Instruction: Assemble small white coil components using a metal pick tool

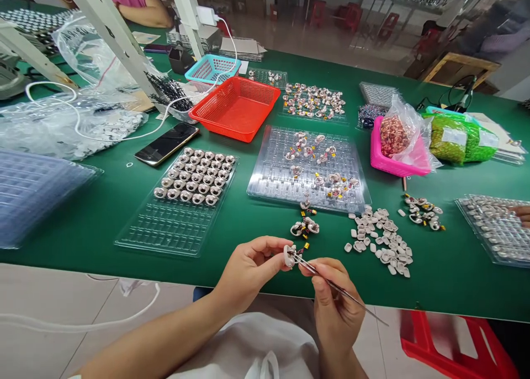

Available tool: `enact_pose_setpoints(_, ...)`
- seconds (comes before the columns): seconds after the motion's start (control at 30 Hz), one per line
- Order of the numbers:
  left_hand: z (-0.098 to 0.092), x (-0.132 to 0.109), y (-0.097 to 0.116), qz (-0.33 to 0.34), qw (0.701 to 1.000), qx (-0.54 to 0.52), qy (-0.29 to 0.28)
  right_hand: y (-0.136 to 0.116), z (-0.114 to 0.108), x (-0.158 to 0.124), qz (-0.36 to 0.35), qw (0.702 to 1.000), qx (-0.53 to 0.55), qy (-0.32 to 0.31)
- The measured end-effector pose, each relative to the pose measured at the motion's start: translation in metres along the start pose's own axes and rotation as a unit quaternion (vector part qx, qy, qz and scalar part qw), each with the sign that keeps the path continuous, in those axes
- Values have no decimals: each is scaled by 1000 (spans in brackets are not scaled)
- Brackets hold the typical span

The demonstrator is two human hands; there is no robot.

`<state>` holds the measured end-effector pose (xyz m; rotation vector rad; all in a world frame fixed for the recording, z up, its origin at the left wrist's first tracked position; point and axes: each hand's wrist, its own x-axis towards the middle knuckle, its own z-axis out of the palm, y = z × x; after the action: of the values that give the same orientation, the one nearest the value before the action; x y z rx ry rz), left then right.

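Pale grey in colour, a small curved part (289, 256) was held in the left hand (248, 271), pinched between the thumb and the fingertips, with the hand closed to a narrow gap the width of the piece. A pair of slim metal tweezers (331, 283) was gripped in the right hand (338, 302), between the thumb and the bent fingers; the tips were brought to the inner side of the part, but whether anything was nipped between them could not be told. The two hands were held near each other over the front edge of the green table (103, 205), and the part was placed between them, right at the left fingertips and just ahead of the right ones. Beside it a yellow tab (306, 246) on dark wire was seen; whether it was joined to the part could not be made out.

Just beyond the hands, a small cluster of wired pieces (305, 227) was left on the table. Loose pale caps (381, 238) were scattered to the right of it. Farther back, more wired pieces were borne by a clear stacked tray (271, 166), and to the left a second clear tray (165, 227) was partly filled with rows of shiny rounded shells (194, 175). Behind these, a red basket (242, 111) was set.
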<state>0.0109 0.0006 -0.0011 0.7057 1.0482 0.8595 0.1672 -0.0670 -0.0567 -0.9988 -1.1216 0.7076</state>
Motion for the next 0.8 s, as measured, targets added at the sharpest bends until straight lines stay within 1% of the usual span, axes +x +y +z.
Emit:
enact_pose_setpoints(0.23, 0, 1, -2, 5, 1000, 0, 1, 2, 3, 3, 3, 1000, 7, 14)
enact_pose_setpoints(0.53, 1, 0, -2, 15, 999, 32, 8, 1, 5, 2, 18, 1000, 3, 24)
enact_pose_setpoints(0.67, 1, 0, -3, 20, 999, 30, 7, 1, 7, 4, 17, 999, 18, 23)
enact_pose_setpoints(0.8, 1, 0, -1, 12, 1000, 23, -7, 3, 10, 7, 30, 998, 47, 27)
